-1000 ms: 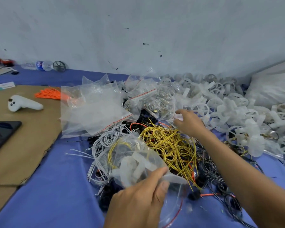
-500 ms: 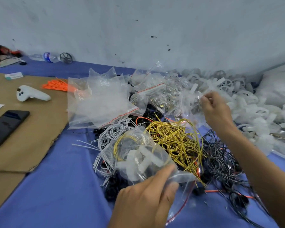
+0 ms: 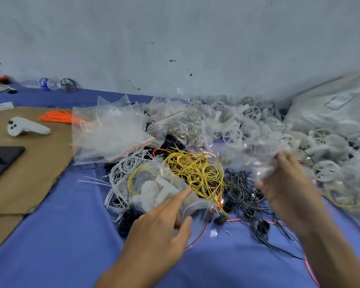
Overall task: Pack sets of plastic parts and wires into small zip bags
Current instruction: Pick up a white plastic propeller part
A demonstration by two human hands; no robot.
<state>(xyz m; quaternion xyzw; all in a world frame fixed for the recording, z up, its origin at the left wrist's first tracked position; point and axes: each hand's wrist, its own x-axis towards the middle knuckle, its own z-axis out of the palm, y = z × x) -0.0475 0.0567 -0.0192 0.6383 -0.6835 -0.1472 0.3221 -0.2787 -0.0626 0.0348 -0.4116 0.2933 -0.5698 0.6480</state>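
My left hand [image 3: 160, 223] pinches the mouth of a small zip bag [image 3: 154, 188] that holds white plastic parts and a yellow wire. My right hand [image 3: 287, 181] grips a clear bag of small parts [image 3: 254, 156], blurred by motion, lifted over the black wires [image 3: 241, 190]. Between my hands lies a tangle of yellow wires [image 3: 195, 169]. White wires [image 3: 125, 169] lie to the left of it. A heap of white plastic ring parts [image 3: 258, 119] fills the back right.
A pile of empty zip bags [image 3: 110, 136] lies at centre left. On a cardboard sheet [image 3: 29, 173] at the left lie a white controller [image 3: 25, 127], a black phone [image 3: 2, 161] and orange wires [image 3: 56, 117]. A large white sack [image 3: 330, 109] sits at far right.
My right hand has pulled back from the heap of white parts toward me, now carrying a clear bag of parts. My left hand keeps its hold on the small zip bag.
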